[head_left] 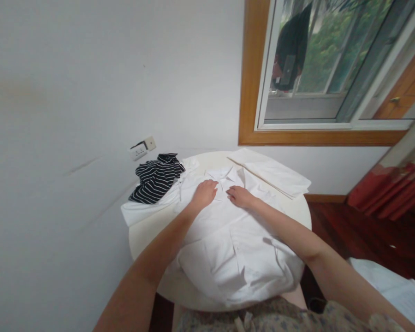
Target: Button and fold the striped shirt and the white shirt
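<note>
A white shirt (224,240) lies spread over a round white table, creased, its lower end bunched at the near edge. What looks like its collar points away from me. My left hand (205,193) rests on the upper part of the shirt, fingers slightly bent and thumb apart from them. Just to its right, my right hand (241,197) touches the same cloth with fingers a little spread. A small gap of fabric shows between the two hands. Neither hand visibly grips a fold, though the undersides of the fingers are hidden.
The round table (143,235) stands against the wall. A black-and-white striped garment (159,179) lies on white cloth at the left; folded white fabric (271,173) lies back right. A wall socket (139,151), a window (314,69) and a red-and-white curtain (390,184) are beyond.
</note>
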`<action>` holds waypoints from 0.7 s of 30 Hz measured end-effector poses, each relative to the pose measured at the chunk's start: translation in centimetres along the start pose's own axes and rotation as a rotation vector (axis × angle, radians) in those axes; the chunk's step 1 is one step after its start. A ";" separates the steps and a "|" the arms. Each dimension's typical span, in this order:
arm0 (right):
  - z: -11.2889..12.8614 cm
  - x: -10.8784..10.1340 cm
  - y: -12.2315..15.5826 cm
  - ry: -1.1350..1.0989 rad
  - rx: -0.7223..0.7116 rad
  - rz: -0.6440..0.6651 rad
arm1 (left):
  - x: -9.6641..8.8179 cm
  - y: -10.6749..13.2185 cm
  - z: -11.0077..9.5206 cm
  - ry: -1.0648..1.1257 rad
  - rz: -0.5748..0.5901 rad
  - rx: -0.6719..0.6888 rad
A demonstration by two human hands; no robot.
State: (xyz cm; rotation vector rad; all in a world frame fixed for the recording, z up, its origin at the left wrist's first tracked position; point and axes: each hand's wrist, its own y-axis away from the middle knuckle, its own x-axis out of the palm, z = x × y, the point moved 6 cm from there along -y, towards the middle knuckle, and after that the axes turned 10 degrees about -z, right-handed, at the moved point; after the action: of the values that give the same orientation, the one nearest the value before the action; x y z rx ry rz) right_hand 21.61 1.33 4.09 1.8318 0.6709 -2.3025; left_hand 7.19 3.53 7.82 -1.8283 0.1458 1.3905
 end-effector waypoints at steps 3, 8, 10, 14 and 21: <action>-0.4 0.8 1.3 -0.046 0.020 -0.129 | 2.1 2.1 0.5 -0.008 -0.003 -0.016; -0.7 0.7 3.4 -0.338 -0.063 -0.263 | 2.4 4.0 1.3 0.086 -0.038 -0.055; -0.5 -0.2 4.0 -0.438 -0.083 -0.302 | 1.8 4.1 1.2 0.217 0.000 -0.059; -0.5 -4.0 5.3 -0.505 -0.065 -0.362 | -2.3 3.6 1.2 0.385 -0.005 -0.059; -8.3 -13.9 10.1 -0.272 0.144 -0.549 | -12.9 5.8 7.7 -0.120 -0.218 -0.226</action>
State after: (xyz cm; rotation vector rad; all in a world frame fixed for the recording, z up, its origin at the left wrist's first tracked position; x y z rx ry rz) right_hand 36.27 -6.71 13.26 1.4688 1.0966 -2.9383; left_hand -6.65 0.02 15.23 -1.8720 -0.2754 1.4010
